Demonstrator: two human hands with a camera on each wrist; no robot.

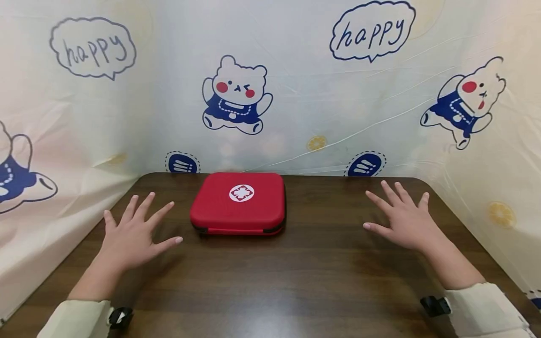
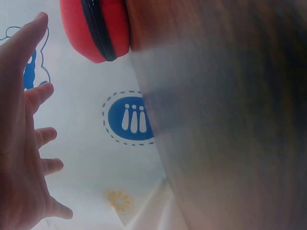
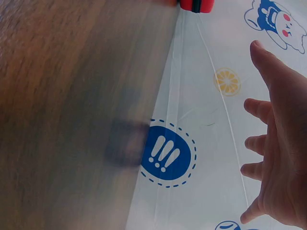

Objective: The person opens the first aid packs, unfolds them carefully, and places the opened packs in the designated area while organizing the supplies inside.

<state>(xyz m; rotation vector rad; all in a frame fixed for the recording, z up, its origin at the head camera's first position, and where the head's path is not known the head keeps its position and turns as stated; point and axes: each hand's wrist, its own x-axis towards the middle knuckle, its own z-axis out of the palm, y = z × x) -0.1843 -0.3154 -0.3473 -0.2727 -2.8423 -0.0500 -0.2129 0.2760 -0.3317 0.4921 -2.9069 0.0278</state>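
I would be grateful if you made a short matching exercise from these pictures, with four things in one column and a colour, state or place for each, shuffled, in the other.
Things:
1. case
2. left hand
3. tabletop
4. right hand

Descriptions:
A. fingers spread, nearer the case
B. red and closed
C. fingers spread, farther from the case
D. dark brown, with a wood-grain look

Right pairs: 1-B, 2-A, 3-D, 4-C

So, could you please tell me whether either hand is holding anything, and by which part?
Nothing is held: the left hand and right hand are both spread open, apart from the red case on the table.
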